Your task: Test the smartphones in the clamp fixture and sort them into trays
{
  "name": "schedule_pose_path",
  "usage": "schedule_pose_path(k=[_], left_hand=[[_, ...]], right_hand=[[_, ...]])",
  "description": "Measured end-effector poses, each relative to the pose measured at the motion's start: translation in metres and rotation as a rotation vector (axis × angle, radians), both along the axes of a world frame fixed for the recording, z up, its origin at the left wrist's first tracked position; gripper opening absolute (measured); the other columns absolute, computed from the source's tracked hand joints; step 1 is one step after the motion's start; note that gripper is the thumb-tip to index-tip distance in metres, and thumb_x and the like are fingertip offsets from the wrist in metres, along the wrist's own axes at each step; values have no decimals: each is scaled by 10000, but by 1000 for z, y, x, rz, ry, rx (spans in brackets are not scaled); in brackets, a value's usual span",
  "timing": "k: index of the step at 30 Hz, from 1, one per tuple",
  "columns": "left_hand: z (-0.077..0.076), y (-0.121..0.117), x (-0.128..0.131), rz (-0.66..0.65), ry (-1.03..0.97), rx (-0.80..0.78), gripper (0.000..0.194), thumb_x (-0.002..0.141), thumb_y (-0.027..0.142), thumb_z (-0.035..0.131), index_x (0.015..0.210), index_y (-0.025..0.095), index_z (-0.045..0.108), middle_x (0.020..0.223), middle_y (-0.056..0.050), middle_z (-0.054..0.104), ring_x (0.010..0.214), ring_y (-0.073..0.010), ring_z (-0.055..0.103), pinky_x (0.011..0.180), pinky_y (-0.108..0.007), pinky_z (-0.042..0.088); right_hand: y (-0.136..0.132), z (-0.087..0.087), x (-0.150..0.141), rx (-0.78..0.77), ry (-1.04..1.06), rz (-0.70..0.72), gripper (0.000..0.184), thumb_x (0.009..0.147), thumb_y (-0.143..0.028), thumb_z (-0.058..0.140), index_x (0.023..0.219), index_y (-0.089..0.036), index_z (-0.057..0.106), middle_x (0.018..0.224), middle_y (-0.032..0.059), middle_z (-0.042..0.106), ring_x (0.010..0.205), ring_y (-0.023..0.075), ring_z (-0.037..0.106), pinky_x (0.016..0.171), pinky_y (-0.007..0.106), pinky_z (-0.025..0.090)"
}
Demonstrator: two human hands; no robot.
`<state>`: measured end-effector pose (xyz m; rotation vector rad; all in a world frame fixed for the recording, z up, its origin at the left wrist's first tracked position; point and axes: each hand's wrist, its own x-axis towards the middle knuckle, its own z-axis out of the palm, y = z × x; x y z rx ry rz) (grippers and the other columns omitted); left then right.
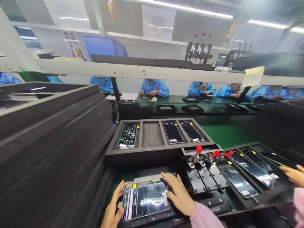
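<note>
A large smartphone (pixel 148 202) with a lit screen lies sideways on a dark fixture (pixel 158 218) in front of me. A yellow tag sits at its upper left edge, and white and grey stripes show at the left of its screen. My left hand (pixel 114 205) holds its left end, the thumb by the near corner and the fingers by the far one. At its right end, the thumb of my right hand (pixel 180 193) rests on the edge while the fingers reach past the far side. A clamp fixture (pixel 206 177) with red-tipped levers stands just right of my right hand.
Behind is a foam tray (pixel 152 148) with several compartments, three holding phones. Stacked black foam trays (pixel 54 152) rise at left. More phones (pixel 237 177) lie in a tray at right, near another person's hand (pixel 293 174). Across the bench sit people in blue; a white shelf rail (pixel 166 71) crosses above.
</note>
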<state>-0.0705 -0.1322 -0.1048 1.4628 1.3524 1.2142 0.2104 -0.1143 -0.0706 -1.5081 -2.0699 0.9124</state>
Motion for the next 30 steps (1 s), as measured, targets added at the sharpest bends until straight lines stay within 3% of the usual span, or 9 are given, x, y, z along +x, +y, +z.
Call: schedule_pose_path(k=[4, 11, 16, 19, 22, 25, 30], left_hand=[[3, -1, 2, -1, 16, 20, 729, 767, 677, 363, 1358, 250, 335, 1343, -63, 462, 1163, -334, 461, 1012, -478, 316], [3, -2, 1, -12, 50, 15, 746, 775, 682, 333, 1369, 231, 308, 1339, -77, 460, 1118, -316, 492, 988, -450, 343], [3, -4, 0, -22, 45, 6, 692, 810, 639, 340, 1377, 246, 287, 1364, -67, 425, 1165, -307, 445, 996, -439, 323], [5, -5, 1, -37, 18, 22, 689, 814, 633, 345, 1375, 236, 289, 1363, -80, 422, 1180, -308, 431, 990, -433, 328], [7, -5, 2, -40, -1, 22, 674, 811, 637, 354, 1359, 247, 317, 1347, -81, 440, 1155, -305, 461, 967, -431, 353], [6, -5, 2, -41, -9, 18, 669, 807, 646, 352, 1352, 259, 326, 1343, -77, 443, 1146, -298, 474, 976, -438, 346], [1, -5, 0, -61, -30, 26, 656, 818, 637, 349, 1355, 260, 322, 1358, -78, 427, 1158, -287, 471, 990, -435, 341]], right_hand=[[4, -1, -6, -1, -178, 21, 760, 705, -125, 362, 1356, -460, 162, 1275, -31, 382, 1231, 167, 335, 1055, 565, -16], [2, 1, -9, 22, -272, 62, 716, 747, -138, 334, 1361, -456, 149, 1267, 8, 374, 1234, 186, 325, 1032, 598, 10], [6, 3, -4, 1, -202, 47, 755, 713, -153, 362, 1367, -448, 128, 1260, 3, 392, 1222, 203, 351, 1017, 620, 20], [8, 15, -5, -7, -28, 3, 794, 713, -162, 357, 1395, -378, 12, 1366, 16, 307, 1290, 198, 260, 1036, 585, 57], [6, 30, -23, 62, 18, 163, 815, 746, -252, 420, 1401, -315, -61, 1440, 44, 219, 1325, 212, 192, 1045, 570, 40], [7, 36, -55, 130, -145, 414, 1030, 623, -410, 612, 1405, -293, -48, 1389, 95, 330, 1242, 293, 335, 995, 644, -18], [18, 43, -86, 184, -338, 462, 1116, 489, -443, 705, 1405, -269, 93, 1173, 104, 546, 1009, 308, 525, 963, 656, 103]])
